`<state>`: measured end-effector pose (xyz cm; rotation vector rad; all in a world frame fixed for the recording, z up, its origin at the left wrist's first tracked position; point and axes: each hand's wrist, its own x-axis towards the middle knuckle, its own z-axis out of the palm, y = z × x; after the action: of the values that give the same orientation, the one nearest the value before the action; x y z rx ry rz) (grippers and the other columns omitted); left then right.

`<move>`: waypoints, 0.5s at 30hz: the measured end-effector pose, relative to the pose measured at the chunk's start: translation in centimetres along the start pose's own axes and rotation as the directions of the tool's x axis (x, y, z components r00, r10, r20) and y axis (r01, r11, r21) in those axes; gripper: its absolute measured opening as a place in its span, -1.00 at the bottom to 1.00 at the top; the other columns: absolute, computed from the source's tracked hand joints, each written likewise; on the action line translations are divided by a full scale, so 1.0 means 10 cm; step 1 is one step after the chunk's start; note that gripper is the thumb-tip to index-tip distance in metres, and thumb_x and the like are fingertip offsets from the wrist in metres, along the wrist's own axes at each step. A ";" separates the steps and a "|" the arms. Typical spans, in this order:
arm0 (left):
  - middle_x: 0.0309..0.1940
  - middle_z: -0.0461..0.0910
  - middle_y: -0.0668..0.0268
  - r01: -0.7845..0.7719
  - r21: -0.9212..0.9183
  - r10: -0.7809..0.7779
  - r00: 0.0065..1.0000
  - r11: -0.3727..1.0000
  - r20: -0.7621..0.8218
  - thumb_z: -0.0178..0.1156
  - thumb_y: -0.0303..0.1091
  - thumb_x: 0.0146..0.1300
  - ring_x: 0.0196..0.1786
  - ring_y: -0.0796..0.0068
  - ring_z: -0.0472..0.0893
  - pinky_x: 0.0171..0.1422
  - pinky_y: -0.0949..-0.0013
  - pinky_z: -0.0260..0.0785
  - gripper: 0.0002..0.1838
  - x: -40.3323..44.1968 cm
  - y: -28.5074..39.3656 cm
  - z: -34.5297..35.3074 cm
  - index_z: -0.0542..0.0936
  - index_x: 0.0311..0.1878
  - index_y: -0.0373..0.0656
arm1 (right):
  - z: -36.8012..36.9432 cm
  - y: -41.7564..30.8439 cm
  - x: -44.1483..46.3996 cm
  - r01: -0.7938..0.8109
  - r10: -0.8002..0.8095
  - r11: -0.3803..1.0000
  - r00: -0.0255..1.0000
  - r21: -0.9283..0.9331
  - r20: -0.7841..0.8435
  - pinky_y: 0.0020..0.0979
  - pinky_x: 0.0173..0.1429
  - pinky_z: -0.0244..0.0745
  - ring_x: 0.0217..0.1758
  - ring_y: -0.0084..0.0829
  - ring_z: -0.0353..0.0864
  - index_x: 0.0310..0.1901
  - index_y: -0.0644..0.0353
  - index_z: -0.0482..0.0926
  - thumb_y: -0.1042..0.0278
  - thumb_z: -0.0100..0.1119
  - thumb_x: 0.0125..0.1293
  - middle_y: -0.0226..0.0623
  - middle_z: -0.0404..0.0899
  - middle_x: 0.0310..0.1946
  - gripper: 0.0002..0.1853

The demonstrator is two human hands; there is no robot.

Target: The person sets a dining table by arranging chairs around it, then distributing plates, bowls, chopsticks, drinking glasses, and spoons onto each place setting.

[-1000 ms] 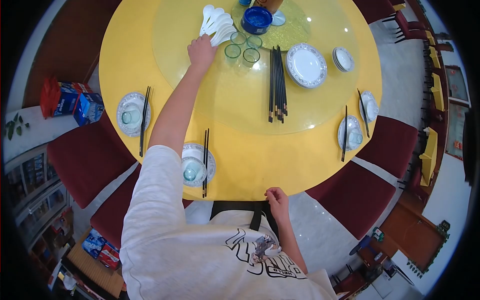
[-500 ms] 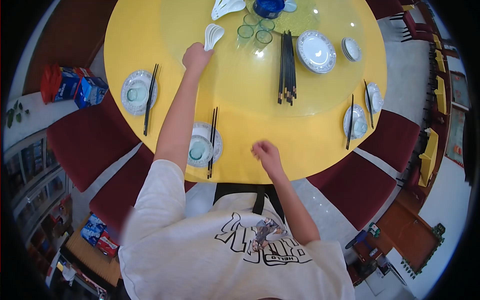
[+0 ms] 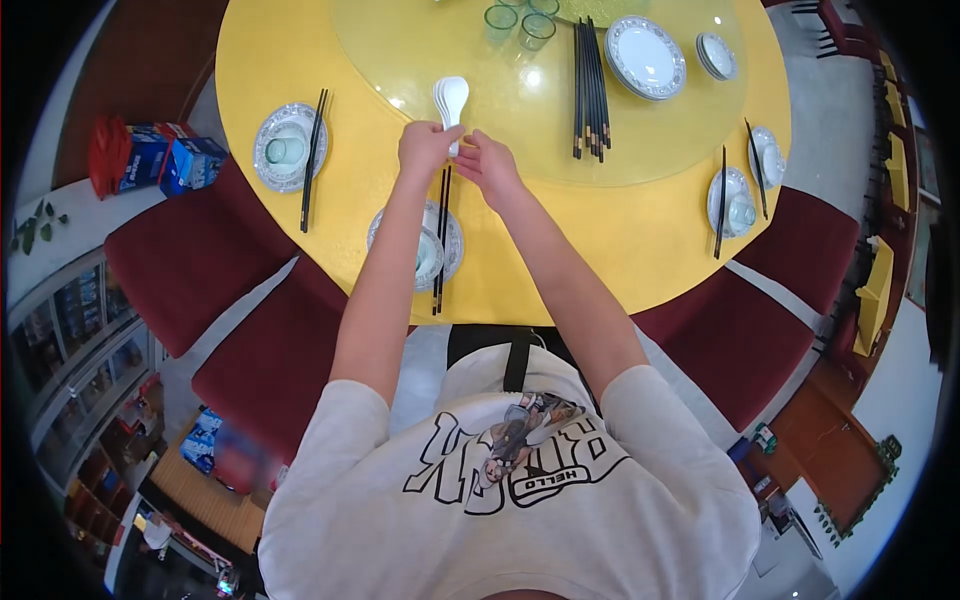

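Note:
My left hand (image 3: 424, 150) is closed around a nested stack of white soup spoons (image 3: 452, 94), bowls pointing away from me. My right hand (image 3: 490, 168) meets the handle ends from the right, its thumb and fingertips at the handles; exactly how many spoons they grip is hidden. Just below the hands lies a patterned plate (image 3: 452, 262) with a small bowl and a glass, partly covered by my left forearm. A pair of black chopsticks (image 3: 441, 245) rests across that plate's right side.
On the glass turntable (image 3: 420, 60) are a bundle of black chopsticks (image 3: 590, 95), stacked plates (image 3: 645, 57), small dishes (image 3: 716, 57) and several glasses (image 3: 537, 32). Place settings stand left (image 3: 262, 150) and right (image 3: 716, 200). Dark red chairs (image 3: 200, 260) surround the yellow table.
My left hand has drawn the spoons back toward me, off the turntable's middle. My right hand has risen from the table's front edge to the spoon handles. The view has shifted.

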<state>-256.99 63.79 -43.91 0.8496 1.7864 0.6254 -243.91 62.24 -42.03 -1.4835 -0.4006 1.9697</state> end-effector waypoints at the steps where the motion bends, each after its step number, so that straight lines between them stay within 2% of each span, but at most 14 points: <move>1: -0.61 0.62 0.21 -0.030 0.014 0.030 1.000 0.999 0.006 0.35 -0.01 -0.05 -0.56 0.42 0.60 -0.40 0.35 0.41 -0.59 -0.06 -0.04 0.05 0.69 -0.48 -0.26 | -0.03 0.00 0.02 0.000 0.000 1.000 1.000 0.008 0.001 -0.31 0.05 0.46 -0.03 -0.36 0.54 0.09 0.31 0.41 0.08 -0.11 0.44 -0.18 0.55 -0.08 -0.56; 3: -0.61 0.62 0.21 -0.016 0.031 0.015 1.000 0.999 0.018 0.35 -0.02 -0.05 -0.56 0.41 0.59 -0.41 0.34 0.40 -0.60 -0.21 -0.08 0.16 0.69 -0.49 -0.25 | -0.11 0.01 0.01 -0.068 0.047 0.991 0.983 0.116 0.176 -0.27 0.08 0.44 -0.02 -0.36 0.53 0.08 0.29 0.42 0.05 -0.19 0.48 -0.21 0.55 -0.10 -0.56; 4: -0.62 0.62 0.22 -0.003 0.036 0.002 1.000 0.999 0.028 0.36 -0.04 -0.05 -0.57 0.40 0.58 -0.41 0.33 0.39 -0.61 -0.31 -0.07 0.21 0.68 -0.51 -0.25 | -0.13 0.00 0.01 -0.072 0.048 0.989 0.983 0.132 0.176 -0.27 0.08 0.44 -0.02 -0.36 0.53 0.08 0.29 0.42 0.05 -0.19 0.48 -0.21 0.55 -0.10 -0.56; 6: -0.60 0.62 0.24 -0.015 0.105 0.008 0.998 0.994 0.069 0.35 -0.05 -0.04 -0.55 0.42 0.58 -0.38 0.33 0.39 -0.64 -0.50 -0.06 0.28 0.68 -0.48 -0.22 | -0.24 0.04 -0.03 -0.081 0.013 0.955 0.973 0.287 0.231 -0.28 0.06 0.46 -0.06 -0.37 0.55 0.02 0.29 0.43 0.10 -0.19 0.50 -0.24 0.56 -0.14 -0.61; 9: -0.54 0.65 0.23 -0.082 0.139 0.074 0.995 0.987 0.062 0.34 -0.07 -0.02 -0.48 0.37 0.62 -0.32 0.30 0.42 -0.68 -0.82 0.06 0.47 0.69 -0.43 -0.18 | -0.41 0.09 -0.21 -0.074 0.018 0.945 0.984 0.318 0.175 -0.30 -0.04 0.49 -0.16 -0.37 0.57 -0.03 0.32 0.44 0.16 -0.17 0.49 -0.18 0.57 -0.21 -0.65; 11: -0.47 0.67 0.21 -0.225 0.358 0.240 0.971 0.906 0.002 0.32 -0.10 0.01 -0.39 0.28 0.65 -0.27 0.24 0.44 -0.70 -1.14 0.19 0.61 0.69 -0.38 -0.16 | -0.60 0.12 -0.36 -0.055 -0.020 0.922 0.982 0.382 0.189 -0.31 -0.05 0.49 -0.17 -0.37 0.58 -0.03 0.33 0.43 0.19 -0.15 0.49 -0.17 0.57 -0.22 -0.67; 12: -0.47 0.67 0.21 -0.236 0.367 0.255 0.967 0.900 -0.003 0.32 -0.10 0.01 -0.39 0.28 0.65 -0.27 0.24 0.44 -0.70 -1.30 0.24 0.69 0.69 -0.38 -0.16 | -0.68 0.13 -0.47 -0.048 -0.047 0.896 0.978 0.441 0.202 -0.31 -0.06 0.50 -0.18 -0.38 0.58 -0.02 0.34 0.42 0.22 -0.14 0.48 -0.17 0.58 -0.24 -0.69; 14: -0.45 0.67 0.16 -0.333 0.478 0.338 0.938 0.813 0.079 0.28 -0.15 0.11 -0.33 0.22 0.68 -0.23 0.20 0.46 -0.70 -1.66 0.33 0.85 0.66 -0.26 -0.22 | -0.90 0.04 -0.86 -0.035 -0.065 0.887 0.978 0.461 0.198 -0.33 -0.10 0.51 -0.23 -0.39 0.59 -0.02 0.33 0.42 0.24 -0.14 0.48 -0.18 0.58 -0.25 -0.70; 15: -0.45 0.67 0.16 -0.350 0.491 0.354 0.931 0.798 0.088 0.28 -0.15 0.11 -0.33 0.22 0.68 -0.23 0.20 0.46 -0.70 -1.86 0.39 0.92 0.66 -0.26 -0.22 | -1.05 0.02 -1.04 0.017 -0.105 0.915 0.974 0.403 0.199 -0.34 -0.12 0.52 -0.25 -0.40 0.59 -0.02 0.33 0.42 0.25 -0.14 0.48 -0.19 0.58 -0.27 -0.71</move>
<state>-243.04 51.80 -33.61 1.5677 1.8392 0.3921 -232.36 54.05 -37.69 -0.9915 -0.1187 2.0212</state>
